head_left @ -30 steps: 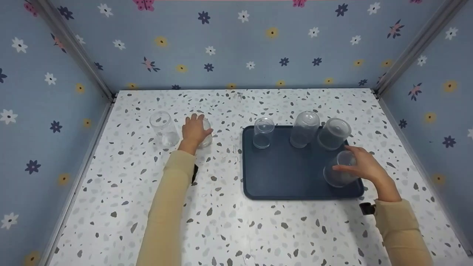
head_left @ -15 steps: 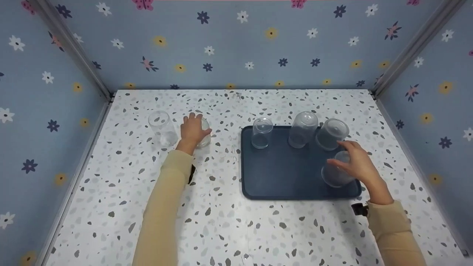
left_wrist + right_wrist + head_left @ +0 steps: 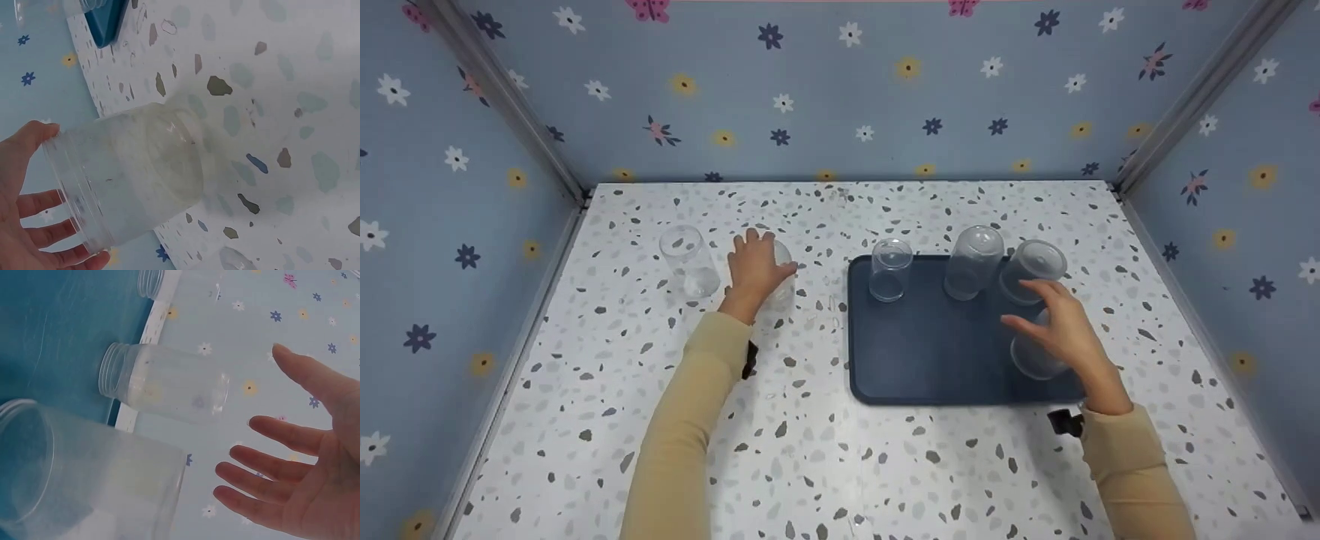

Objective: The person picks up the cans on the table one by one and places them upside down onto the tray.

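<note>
My left hand (image 3: pixel 754 270) grips a clear jar (image 3: pixel 129 174) by its rim on the left of the table. In the left wrist view the thumb lies on one side of the mouth and the fingertips on the other. The jar's base points down at the table; whether it touches is hard to tell. My right hand (image 3: pixel 1061 330) hovers over the right part of the dark blue tray (image 3: pixel 922 360), fingers spread and holding nothing. Beneath it, a wide clear jar (image 3: pixel 1030 356) is partly hidden. Behind that is another wide jar (image 3: pixel 1033 266), mouth down.
Toward the tray's back edge, a tall clear jar (image 3: pixel 975 262) and a smaller one (image 3: pixel 891 271) stand upside down. Left of my left hand is another clear jar (image 3: pixel 690 262), mouth up. Flower-patterned walls (image 3: pixel 840 90) enclose the speckled table (image 3: pixel 810 450).
My right hand has drifted left over the tray, away from the near right jar. The jar under my left hand has shifted slightly right.
</note>
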The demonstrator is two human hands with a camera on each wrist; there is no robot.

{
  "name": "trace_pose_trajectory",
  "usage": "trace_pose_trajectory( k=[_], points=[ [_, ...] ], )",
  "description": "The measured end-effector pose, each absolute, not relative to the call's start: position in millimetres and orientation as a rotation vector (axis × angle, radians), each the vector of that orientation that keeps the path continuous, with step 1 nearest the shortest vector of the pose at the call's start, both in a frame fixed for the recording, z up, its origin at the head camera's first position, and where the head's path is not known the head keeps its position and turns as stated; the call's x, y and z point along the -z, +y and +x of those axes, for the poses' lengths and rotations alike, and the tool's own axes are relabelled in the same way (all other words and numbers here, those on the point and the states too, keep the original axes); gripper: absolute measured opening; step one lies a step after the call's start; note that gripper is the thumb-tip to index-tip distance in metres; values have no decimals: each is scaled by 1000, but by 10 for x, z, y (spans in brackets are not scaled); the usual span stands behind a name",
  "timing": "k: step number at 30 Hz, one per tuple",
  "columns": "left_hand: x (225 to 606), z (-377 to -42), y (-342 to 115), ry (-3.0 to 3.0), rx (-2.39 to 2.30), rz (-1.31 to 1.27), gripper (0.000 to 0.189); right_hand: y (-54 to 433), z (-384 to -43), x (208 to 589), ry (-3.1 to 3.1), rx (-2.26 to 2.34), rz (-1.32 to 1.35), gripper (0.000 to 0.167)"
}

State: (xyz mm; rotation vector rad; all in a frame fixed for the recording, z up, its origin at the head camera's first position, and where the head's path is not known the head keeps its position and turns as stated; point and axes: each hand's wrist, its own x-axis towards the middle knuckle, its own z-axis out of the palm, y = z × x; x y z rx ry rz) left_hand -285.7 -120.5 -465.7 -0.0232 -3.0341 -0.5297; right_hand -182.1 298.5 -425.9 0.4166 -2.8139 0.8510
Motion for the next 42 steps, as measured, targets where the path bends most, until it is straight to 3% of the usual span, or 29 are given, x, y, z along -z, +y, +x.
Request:
trace_pose_trajectory(
  k=[33, 42],
  points=[
    [4697, -2347, -1040, -2855, 909, 44, 61, 2396, -1965, 4559, -2497, -1220, 436, 41],
    [4750, -2216, -946, -2786, 991, 7, 60, 2165, -1822, 4499, -2432, -1348, 460, 33]
  ],
)
